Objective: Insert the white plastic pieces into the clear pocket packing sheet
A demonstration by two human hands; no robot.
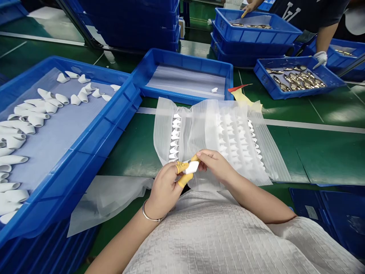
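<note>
My left hand (170, 178), with yellow finger cots, is closed on a small white hollow part (191, 167) in front of my body. The thumb and a finger of my right hand (212, 161), one fingertip in yellow, pinch close together at the part's upper edge; whether they grip it is hard to see. Just beyond my hands lies a translucent plastic sheet (199, 118). One row of white parts (175, 139) shows at its left, and several rows show through the sheet at its right.
At left, a large blue tray (114, 118) holds many white hollow parts (31, 110). Another blue tray (185, 57) with one white piece stands behind the sheet. At back right, a co-worker's gloved hand (321, 59) touches a blue tray (302, 93) of shiny metal parts (298, 80).
</note>
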